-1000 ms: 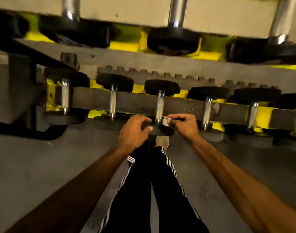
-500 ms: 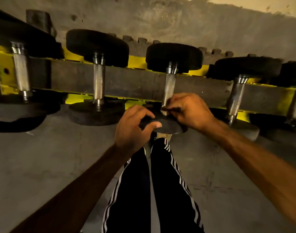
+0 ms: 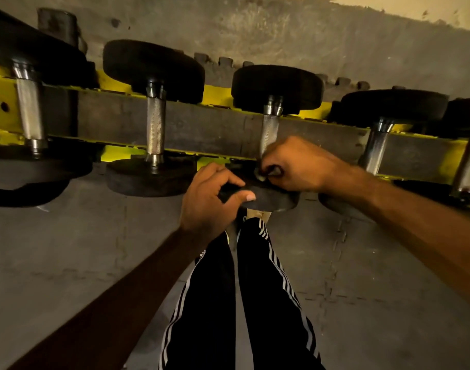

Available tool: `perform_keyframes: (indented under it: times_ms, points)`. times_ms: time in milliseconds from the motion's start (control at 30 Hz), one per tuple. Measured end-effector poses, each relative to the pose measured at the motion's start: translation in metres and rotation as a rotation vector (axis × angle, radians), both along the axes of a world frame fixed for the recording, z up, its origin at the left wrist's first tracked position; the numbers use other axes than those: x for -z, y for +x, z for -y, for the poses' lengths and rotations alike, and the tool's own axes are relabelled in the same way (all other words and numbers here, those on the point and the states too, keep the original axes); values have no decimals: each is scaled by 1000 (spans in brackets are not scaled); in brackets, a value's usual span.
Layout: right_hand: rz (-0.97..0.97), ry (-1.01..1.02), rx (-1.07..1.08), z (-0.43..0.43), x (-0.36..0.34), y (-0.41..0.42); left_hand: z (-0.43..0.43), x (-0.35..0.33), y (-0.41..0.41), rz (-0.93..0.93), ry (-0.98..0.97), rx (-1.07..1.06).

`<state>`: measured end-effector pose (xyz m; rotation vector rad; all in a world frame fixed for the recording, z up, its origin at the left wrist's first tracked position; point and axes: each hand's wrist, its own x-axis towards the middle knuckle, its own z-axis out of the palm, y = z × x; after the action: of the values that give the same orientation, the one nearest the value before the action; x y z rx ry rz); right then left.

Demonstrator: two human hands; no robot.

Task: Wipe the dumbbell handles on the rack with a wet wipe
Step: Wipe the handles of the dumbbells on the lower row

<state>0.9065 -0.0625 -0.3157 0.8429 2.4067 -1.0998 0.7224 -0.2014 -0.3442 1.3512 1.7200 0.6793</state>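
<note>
A row of black dumbbells with knurled steel handles lies across a yellow and grey rack [image 3: 218, 129]. The middle dumbbell [image 3: 278, 85] has its handle [image 3: 269, 132] running toward me. My right hand [image 3: 298, 166] is curled round the near end of that handle, pinching a small pale wet wipe [image 3: 261, 177] against it. My left hand [image 3: 212, 201] grips the rim of the same dumbbell's near black plate [image 3: 275, 200], thumb on its edge. Most of the wipe is hidden inside my fingers.
Neighbouring dumbbells sit to the left [image 3: 154, 124] and right [image 3: 376, 148] on the same rail, with another at the far left [image 3: 29, 110]. My legs in black striped trousers [image 3: 228, 303] stand on the grey floor [image 3: 68, 249] right before the rack.
The view has closed in on the lower rail. My right hand has shifted slightly along the near end of the handle with the wipe. My left hand has stayed on the plate.
</note>
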Motion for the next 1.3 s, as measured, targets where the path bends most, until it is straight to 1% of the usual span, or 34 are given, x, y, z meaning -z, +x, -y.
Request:
perform_keyframes:
  times_ms: [67,167,200,267,333,433,533,700,733,833,900,967,1067,1100,1167,1267,1300]
  points:
    - [-43,-106,266,8,9,23,0,3,0,17,-2,-7]
    - [1,-374,746,19,36,36,0,4,0,11,9,11]
    - [3,-422,849,22,44,33,0,4,-1,7,16,21]
    - [-27,-502,985,26,58,24,0,4,-1,3,31,23]
    - [-30,-583,1036,27,66,18,-1,4,-1,-10,44,17]
    - [-9,-681,969,23,72,21,-2,4,0,-18,39,22]
    - [-4,-741,968,17,67,31,-2,3,-1,-17,22,28]
    - [2,-674,1015,17,69,34,0,4,-1,-10,34,26]
    - [18,-669,983,17,70,30,-1,4,-2,-3,34,27]
    - [116,-664,788,13,72,19,-3,2,-2,21,27,31]
    - [159,-610,684,8,66,18,-6,1,-3,32,21,38]
    - [146,-539,686,8,55,24,-6,-1,-3,29,16,45]
    - [-7,-542,828,22,33,34,-5,0,-3,24,17,37]
    - [-74,-511,852,26,30,34,-5,0,-2,20,24,33]
    - [-218,-332,899,30,32,31,-5,0,-1,23,37,29]
    - [-433,66,922,29,44,23,-4,1,-1,37,36,17]
    - [-471,153,902,29,46,22,-4,1,0,39,33,14]
